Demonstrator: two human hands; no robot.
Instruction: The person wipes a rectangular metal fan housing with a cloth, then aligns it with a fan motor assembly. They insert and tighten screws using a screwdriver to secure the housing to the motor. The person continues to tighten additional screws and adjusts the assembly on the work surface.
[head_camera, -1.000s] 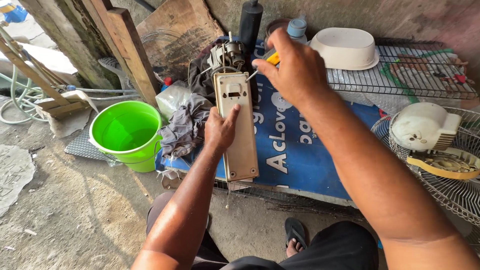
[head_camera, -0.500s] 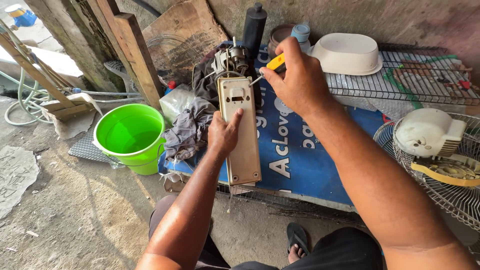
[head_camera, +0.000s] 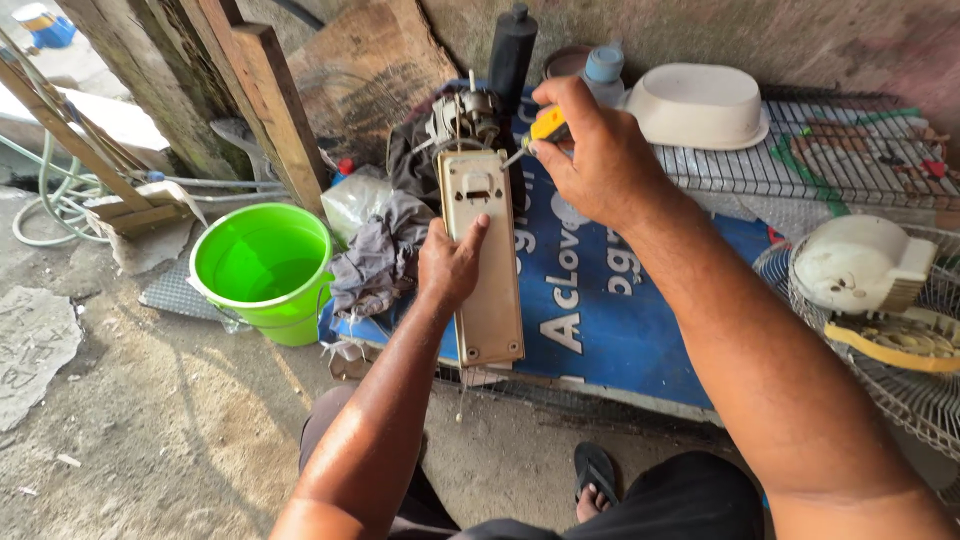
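— While the blue sheet (head_camera: 610, 300) covers the low bench, what sits around it?

— Going from big to small: a fan guard (head_camera: 890, 400) at the right with a white fan housing (head_camera: 860, 262) on it, a green bucket (head_camera: 265, 265) at the left, a white tub (head_camera: 700, 100) on the wire rack behind.

— And the part in hand?

— A long beige fan column (head_camera: 482, 260) lies on the blue sheet, its motor (head_camera: 465, 115) bared at the far end. The left hand (head_camera: 452, 262) presses on its left edge, fingers closed round the side, forefinger stretched across the face.

— The other hand?

— The right hand (head_camera: 590, 150) has its fingers wrapped tight on a yellow-handled screwdriver (head_camera: 545, 128), tip at the column's upper right corner, probably on a screw, though that is too small to see.

— How far along?

— Guard and housing are already off; I'd judge the column's cover is yet to open.
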